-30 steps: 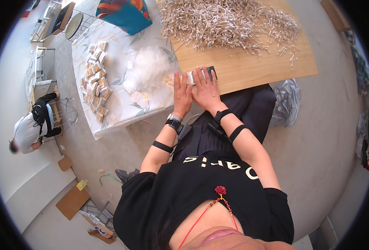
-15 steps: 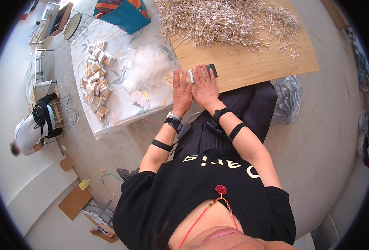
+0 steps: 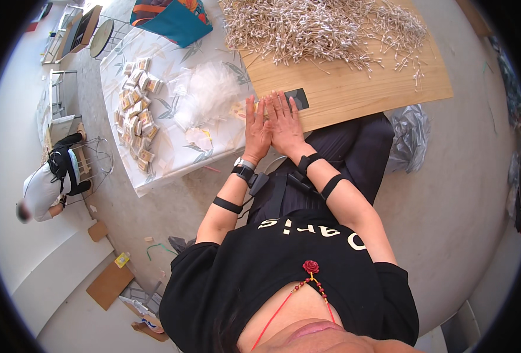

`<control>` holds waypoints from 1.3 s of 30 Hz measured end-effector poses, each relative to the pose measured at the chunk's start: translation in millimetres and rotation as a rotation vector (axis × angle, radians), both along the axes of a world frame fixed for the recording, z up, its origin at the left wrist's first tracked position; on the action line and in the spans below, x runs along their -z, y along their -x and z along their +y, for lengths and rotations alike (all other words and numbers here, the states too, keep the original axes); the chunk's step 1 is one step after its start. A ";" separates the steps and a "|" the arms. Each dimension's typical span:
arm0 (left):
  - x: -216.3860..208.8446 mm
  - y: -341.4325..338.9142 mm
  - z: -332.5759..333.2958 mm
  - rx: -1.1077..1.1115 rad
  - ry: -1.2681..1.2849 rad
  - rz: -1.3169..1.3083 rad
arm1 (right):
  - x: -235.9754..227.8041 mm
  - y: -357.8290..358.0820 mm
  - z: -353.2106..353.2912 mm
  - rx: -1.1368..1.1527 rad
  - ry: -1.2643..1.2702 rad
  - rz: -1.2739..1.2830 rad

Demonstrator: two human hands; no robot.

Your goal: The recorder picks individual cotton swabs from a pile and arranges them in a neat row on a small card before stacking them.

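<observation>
My left hand (image 3: 257, 130) lies with straight fingers at the near left edge of the wooden board (image 3: 343, 91). Right against it, my right hand (image 3: 286, 128) rests flat, fingers stretched forward. A small dark flat plate (image 3: 298, 99) shows beyond my right fingertips, partly under them. Whatever lies beneath my fingers is mostly covered. Left of my left fingers is a small packet with yellow print (image 3: 239, 110), partly hidden. A big loose heap of cotton swabs (image 3: 296, 32) covers the far part of the board.
On the patterned tablecloth (image 3: 166, 159) lie a pile of clear plastic bags (image 3: 204, 94) and many filled swab packs (image 3: 135, 112). A teal bag (image 3: 175, 26) stands at the back. A grey plastic bag (image 3: 410, 138) is right of my legs. Another person (image 3: 51, 179) sits far left.
My right hand has slid left against my left hand. It now covers the row of white swabs that showed between them, and more of the dark plate is exposed.
</observation>
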State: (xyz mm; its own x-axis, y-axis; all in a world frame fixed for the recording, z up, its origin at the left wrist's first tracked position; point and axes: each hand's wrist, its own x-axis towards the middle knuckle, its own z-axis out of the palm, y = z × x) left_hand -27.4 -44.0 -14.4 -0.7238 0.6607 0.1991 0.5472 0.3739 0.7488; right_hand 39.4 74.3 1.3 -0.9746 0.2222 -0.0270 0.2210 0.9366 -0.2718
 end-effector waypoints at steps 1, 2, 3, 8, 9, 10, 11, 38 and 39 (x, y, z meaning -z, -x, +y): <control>0.1 0.7 0.1 0.011 -0.009 -0.014 | 2.3 -0.3 1.4 0.003 0.027 0.034; 0.1 1.2 0.1 0.021 -0.019 -0.027 | 4.5 -1.0 2.8 0.005 0.054 0.069; -0.1 2.0 -1.7 0.017 -0.018 -0.026 | 1.8 -1.1 3.5 0.001 0.055 0.070; -15.6 -0.3 3.8 -0.009 -0.084 -0.102 | 6.0 -7.9 24.0 0.103 0.122 0.128; -15.7 0.0 2.9 -0.012 -0.085 -0.101 | 6.0 -8.9 27.7 0.100 0.122 0.129; -15.7 0.4 2.3 -0.082 -0.114 -0.085 | 6.0 -10.1 31.5 0.100 0.074 0.117; -15.6 0.6 2.1 -0.150 -0.143 -0.069 | 6.1 -11.2 34.3 0.100 0.026 0.105; 3.2 -0.5 5.0 -0.106 -0.067 -0.031 | -4.4 -3.1 24.3 0.033 -0.100 -0.078; 3.7 -0.4 5.5 -0.104 -0.067 -0.031 | -5.2 -2.6 22.8 0.035 -0.100 -0.079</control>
State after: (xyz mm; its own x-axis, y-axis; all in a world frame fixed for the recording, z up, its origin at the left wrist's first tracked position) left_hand -27.0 -38.5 -18.1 -0.7941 0.5679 0.2165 0.4843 0.3761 0.7899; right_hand 42.0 97.1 6.5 -0.9621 0.2610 -0.0792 0.2707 0.9495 -0.1585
